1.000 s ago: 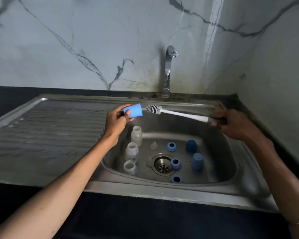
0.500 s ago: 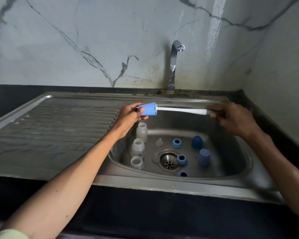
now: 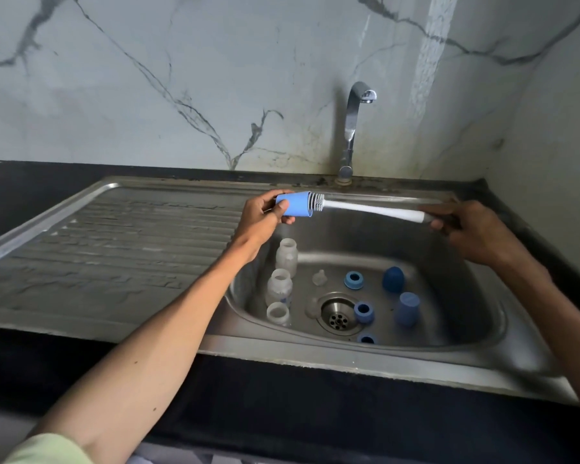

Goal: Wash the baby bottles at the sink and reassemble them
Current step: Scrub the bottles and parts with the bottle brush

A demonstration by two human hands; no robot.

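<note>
The left hand (image 3: 262,217) pinches a blue bottle cap (image 3: 293,204) between thumb and fingers, holding it above the sink basin (image 3: 466,262) with its open mouth facing three o'clock. The right hand (image 3: 472,229) curls round the dark grip end of a bottle brush (image 3: 372,209), whose white handle runs nearly level from three o'clock to nine o'clock, tilted slightly upward toward the cap. The bristle head sits partly inside the cap's mouth, with a few rings of bristles showing just outside the rim. Down in the basin, three clear bottles (image 3: 278,286) stand upright in a row along the nine o'clock wall, mouths up. A clear teat (image 3: 319,277) lies beside them, near the drain (image 3: 339,313). Three blue collar rings (image 3: 354,280) lie around the drain, at twelve, three and five o'clock, and two more blue caps (image 3: 407,308) stand further toward three o'clock. A tap (image 3: 352,128) rises at twelve o'clock behind the basin, and a ribbed draining board (image 3: 114,249) stretches toward nine o'clock.
</note>
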